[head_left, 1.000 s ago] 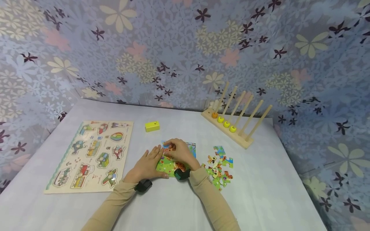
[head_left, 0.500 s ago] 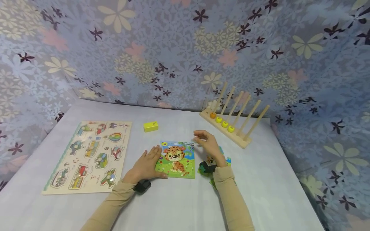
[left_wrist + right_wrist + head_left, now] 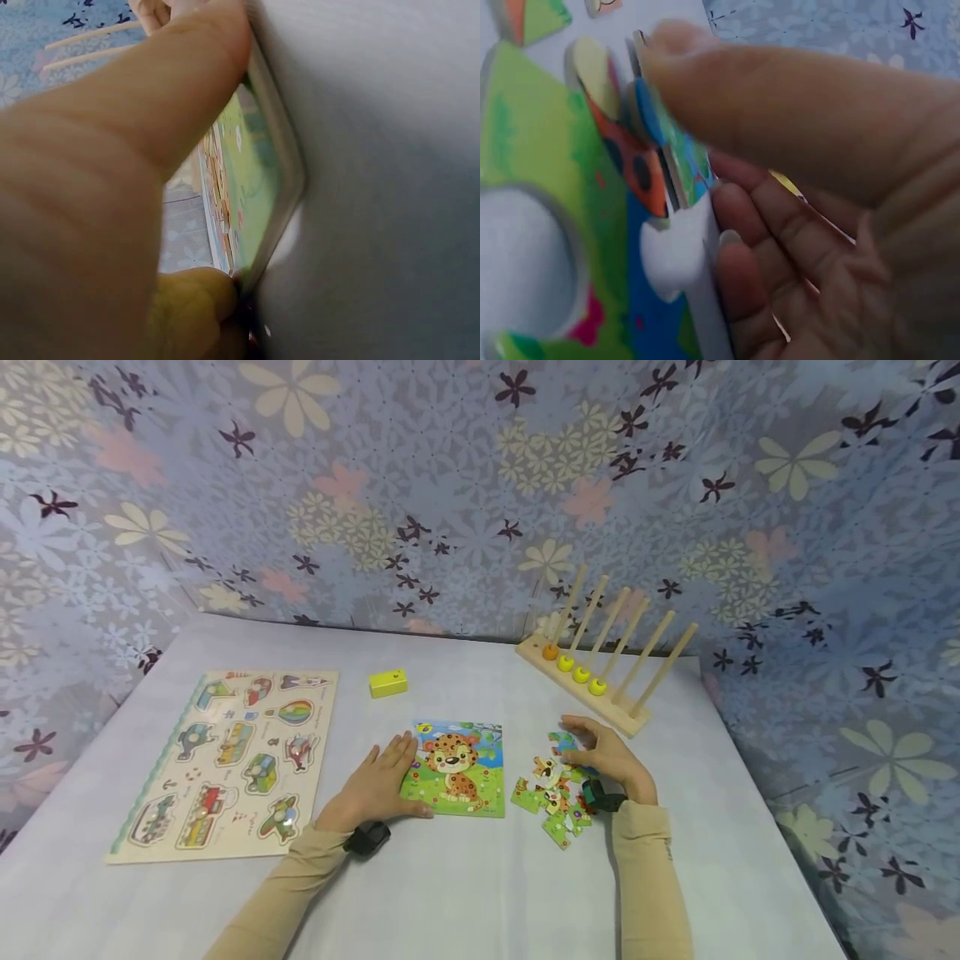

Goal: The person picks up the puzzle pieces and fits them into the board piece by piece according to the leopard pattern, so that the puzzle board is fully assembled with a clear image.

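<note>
A square picture puzzle (image 3: 480, 785) with a spotted leopard cub lies in the middle of the table. My left hand (image 3: 378, 785) rests along its left side, fingers straight and thumb at the lower left corner. The left wrist view shows that thumb against the edge of the puzzle board (image 3: 262, 172). To the right lies a pile of loose jigsaw pieces (image 3: 555, 802). My right hand (image 3: 609, 758) is over the pile's upper right part, thumb and index finger apart. Close up, its thumb (image 3: 765, 82) is beside tilted pieces (image 3: 630, 165); whether it touches one is unclear.
A wooden peg board (image 3: 258, 768) with vehicle pictures lies at left. A yellow block (image 3: 388, 683) sits behind the puzzle. At back right stands a wooden rack (image 3: 551, 667) with upright rods and several beads. A flowered cloth (image 3: 450, 485) hangs behind the table.
My right hand has moved right from the puzzle to the loose pieces, uncovering the leopard picture and then part of the pile. The left hand stays beside the puzzle.
</note>
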A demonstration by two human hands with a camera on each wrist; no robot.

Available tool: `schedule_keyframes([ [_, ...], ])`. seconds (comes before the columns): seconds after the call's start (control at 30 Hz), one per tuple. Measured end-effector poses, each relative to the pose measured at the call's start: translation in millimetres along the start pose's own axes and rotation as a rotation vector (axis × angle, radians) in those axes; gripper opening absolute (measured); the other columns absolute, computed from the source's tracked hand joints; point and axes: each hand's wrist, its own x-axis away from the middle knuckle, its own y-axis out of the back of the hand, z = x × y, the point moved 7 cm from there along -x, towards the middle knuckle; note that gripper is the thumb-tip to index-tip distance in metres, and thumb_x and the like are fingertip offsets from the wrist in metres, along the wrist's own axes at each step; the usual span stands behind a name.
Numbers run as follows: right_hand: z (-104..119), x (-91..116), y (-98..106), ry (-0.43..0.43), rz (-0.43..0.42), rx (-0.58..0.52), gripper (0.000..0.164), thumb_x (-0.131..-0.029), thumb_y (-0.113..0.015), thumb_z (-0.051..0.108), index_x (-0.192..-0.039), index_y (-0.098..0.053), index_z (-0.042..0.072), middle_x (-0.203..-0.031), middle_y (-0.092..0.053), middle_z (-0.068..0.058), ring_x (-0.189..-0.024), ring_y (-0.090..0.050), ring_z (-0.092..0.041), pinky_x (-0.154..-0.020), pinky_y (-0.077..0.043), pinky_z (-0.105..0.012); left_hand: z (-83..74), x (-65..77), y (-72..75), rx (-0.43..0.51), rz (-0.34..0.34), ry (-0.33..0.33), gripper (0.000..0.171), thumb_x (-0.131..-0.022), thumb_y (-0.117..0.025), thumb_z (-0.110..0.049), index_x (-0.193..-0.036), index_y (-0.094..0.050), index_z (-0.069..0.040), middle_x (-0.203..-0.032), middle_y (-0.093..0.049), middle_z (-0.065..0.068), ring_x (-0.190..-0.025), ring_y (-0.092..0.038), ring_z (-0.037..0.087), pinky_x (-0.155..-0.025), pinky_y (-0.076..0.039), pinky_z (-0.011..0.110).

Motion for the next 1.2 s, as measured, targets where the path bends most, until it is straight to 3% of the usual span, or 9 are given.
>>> schedule_keyframes([
  [0.13, 2, 0, -2, 0.036, 0.034, -0.017, 0.071, -0.085, -0.073, 0.011, -0.147, -0.038, 0.004, -0.151, -0.038, -0.023, -0.142, -0.030, -0.044, -0.116, -0.029, -0.057, -1.0, 0.3, 0.3, 0.003, -0.001, 0.003, 0.112, -0.077, -0.073, -0.056, -0.152, -0.017, 0.005, -0.161, -0.013, 0.022, -0.150, -0.014, 0.038, -0.121, -0.014, 0.056],
  [0.23, 4, 1, -3, 0.057, 0.027, -0.026, 0.069, -0.085, -0.072, 0.006, -0.145, -0.039, 0.000, -0.148, -0.041, -0.025, -0.136, -0.038, -0.043, -0.113, -0.035, -0.053, -1.9, 1.4, 0.5, 0.011, 0.001, 0.002, 0.111, -0.077, -0.073, -0.056, -0.152, -0.017, 0.005, -0.161, -0.013, 0.022, -0.150, -0.014, 0.038, -0.121, -0.014, 0.056],
  [0.33, 5, 0, -3, 0.058, -0.013, -0.033, 0.065, -0.085, -0.071, 0.002, -0.143, -0.042, -0.002, -0.136, -0.050, -0.028, -0.106, -0.055, -0.029, -0.091, -0.052, -0.035, -2.3, 2.4, 0.6, 0.020, 0.000, 0.002, 0.111, -0.078, -0.073, -0.055, -0.152, -0.018, 0.006, -0.161, -0.014, 0.023, -0.150, -0.015, 0.038, -0.121, -0.014, 0.056],
  [0.43, 6, 0, -4, 0.048, -0.060, -0.034, 0.058, -0.087, -0.067, -0.001, -0.140, -0.046, -0.003, -0.117, -0.058, -0.027, -0.080, -0.051, -0.014, -0.066, -0.051, -0.023, -1.5, 2.5, 0.2, 0.022, -0.001, 0.006, 0.111, -0.077, -0.074, -0.055, -0.152, -0.018, 0.006, -0.161, -0.014, 0.023, -0.150, -0.015, 0.038, -0.121, -0.014, 0.056],
  [0.53, 5, -1, -7, 0.020, -0.072, -0.018, 0.052, -0.089, -0.064, -0.001, -0.139, -0.049, -0.001, -0.103, -0.059, -0.021, -0.071, -0.051, -0.012, -0.061, -0.051, -0.023, -1.1, 2.7, -0.6, 0.024, 0.004, 0.009, 0.111, -0.078, -0.074, -0.054, -0.152, -0.018, 0.006, -0.161, -0.014, 0.023, -0.150, -0.015, 0.038, -0.122, -0.014, 0.056],
  [0.7, 14, -2, -11, -0.012, -0.092, 0.068, 0.050, -0.092, -0.061, 0.004, -0.140, -0.048, 0.001, -0.105, -0.058, -0.020, -0.072, -0.057, -0.021, -0.063, -0.051, -0.030, -1.4, 2.4, -0.4, 0.022, 0.008, 0.013, 0.111, -0.078, -0.074, -0.054, -0.152, -0.018, 0.005, -0.161, -0.013, 0.022, -0.150, -0.014, 0.038, -0.122, -0.014, 0.056],
  [0.9, 30, -9, -20, 0.027, -0.116, 0.214, 0.062, -0.087, -0.071, 0.010, -0.142, -0.045, 0.001, -0.129, -0.053, -0.024, -0.112, -0.054, -0.038, -0.093, -0.048, -0.050, -0.9, -0.1, -1.1, 0.016, 0.004, 0.011, 0.112, -0.077, -0.073, -0.056, -0.152, -0.017, 0.005, -0.161, -0.013, 0.021, -0.150, -0.014, 0.037, -0.122, -0.013, 0.055],
  [0.97, 33, -12, -24, 0.021, -0.109, 0.238, 0.062, -0.086, -0.073, 0.009, -0.142, -0.046, 0.003, -0.129, -0.054, -0.023, -0.117, -0.053, -0.039, -0.098, -0.047, -0.053, 0.0, -1.0, -1.8, 0.012, 0.002, 0.014, 0.112, -0.077, -0.073, -0.056, -0.152, -0.017, 0.004, -0.161, -0.013, 0.021, -0.150, -0.014, 0.036, -0.122, -0.013, 0.055],
  [1.2, 34, -12, -25, -0.098, -0.114, 0.237, 0.048, -0.087, -0.073, 0.015, -0.133, -0.058, 0.011, -0.120, -0.060, -0.020, -0.102, -0.060, -0.031, -0.078, -0.051, -0.039, 1.0, -1.2, -1.8, 0.014, -0.005, 0.017, 0.112, -0.077, -0.074, -0.056, -0.152, -0.017, 0.005, -0.161, -0.013, 0.021, -0.150, -0.014, 0.037, -0.122, -0.013, 0.055],
])
